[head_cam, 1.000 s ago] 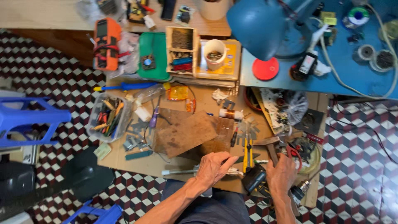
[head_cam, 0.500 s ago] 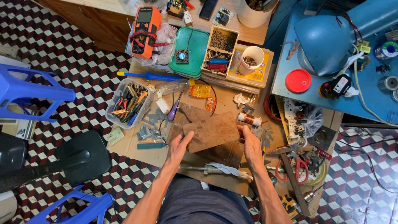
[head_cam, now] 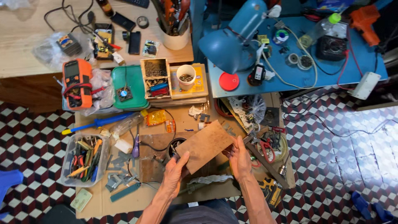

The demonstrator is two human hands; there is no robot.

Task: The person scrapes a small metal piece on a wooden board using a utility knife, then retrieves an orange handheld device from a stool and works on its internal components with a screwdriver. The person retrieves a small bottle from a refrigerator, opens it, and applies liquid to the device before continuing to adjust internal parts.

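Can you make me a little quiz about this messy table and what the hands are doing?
1. True or false: both hands hold the brown board.
2. Which colour is the lamp? A red, B blue, C yellow.
3. Fill in: the white cup stands on a ______ box.

Key
1. True: the left hand has a grip on its lower corner, the right hand on its right edge.
2. B.
3. Yellow: the yellow box lies under it.
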